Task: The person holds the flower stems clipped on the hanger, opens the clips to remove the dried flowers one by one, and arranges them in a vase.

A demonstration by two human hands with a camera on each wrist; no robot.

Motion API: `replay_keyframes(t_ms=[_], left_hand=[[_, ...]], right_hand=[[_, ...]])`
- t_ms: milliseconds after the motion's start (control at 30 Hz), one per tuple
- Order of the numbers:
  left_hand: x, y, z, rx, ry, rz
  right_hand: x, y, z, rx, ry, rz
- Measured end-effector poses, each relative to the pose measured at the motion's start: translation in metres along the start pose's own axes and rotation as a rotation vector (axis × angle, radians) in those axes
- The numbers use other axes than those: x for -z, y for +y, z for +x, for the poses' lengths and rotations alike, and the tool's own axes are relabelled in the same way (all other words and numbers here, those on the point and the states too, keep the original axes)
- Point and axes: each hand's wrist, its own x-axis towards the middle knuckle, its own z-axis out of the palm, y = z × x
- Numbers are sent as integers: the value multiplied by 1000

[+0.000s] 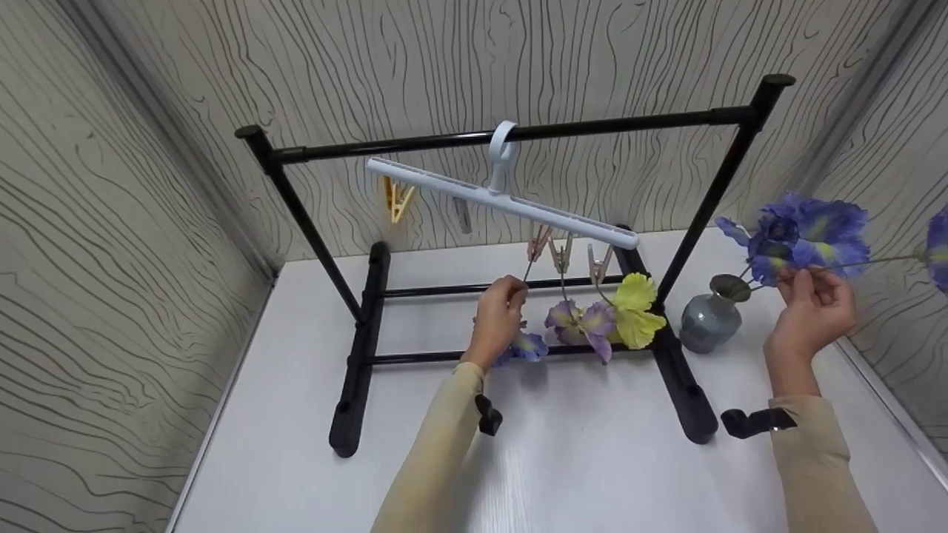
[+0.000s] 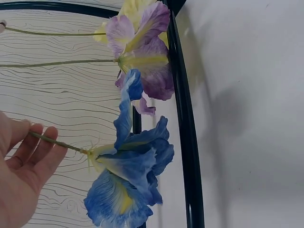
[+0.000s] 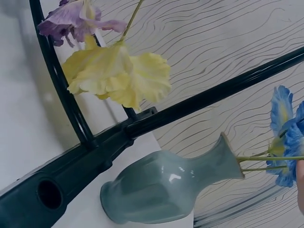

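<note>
My left hand (image 1: 498,318) pinches the thin green stem of a blue artificial iris (image 2: 128,166), whose bloom hangs head down below the fingers. That stem runs up to a pink clip (image 1: 538,244) on the pale blue hanger (image 1: 444,183). Beside it, a purple iris (image 1: 581,322) and a yellow iris (image 3: 121,76) hang from two beige clips (image 1: 561,255). At the right, my right hand (image 1: 811,311) pinches a flower stem by the blue-violet blooms (image 1: 829,229) above the grey-blue vase (image 3: 166,183). Its fingertips are mostly outside the right wrist view.
The hanger hooks over the top bar (image 1: 622,127) of a black rack, tilted down to the right. Yellow clips (image 1: 398,200) and a grey clip (image 1: 463,215) hang on its left half. The rack's feet (image 1: 348,422) stand on a white table (image 1: 578,459) against wood-grain panels.
</note>
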Motion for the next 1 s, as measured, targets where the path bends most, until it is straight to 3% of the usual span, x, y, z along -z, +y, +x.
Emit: replay_keyframes(t_ms=[233, 433, 667, 1000], left_hand=[[2, 3, -2, 25, -33, -4], [4, 4, -3, 58, -48, -8], [6, 4, -4, 53, -45, -8], [5, 4, -2, 27, -28, 21]], right_hand=[[8, 13, -3, -66, -14, 7], [15, 21, -8, -149, -11, -51], [21, 25, -14, -169, 9, -119], [31, 34, -16, -260, -53, -418]])
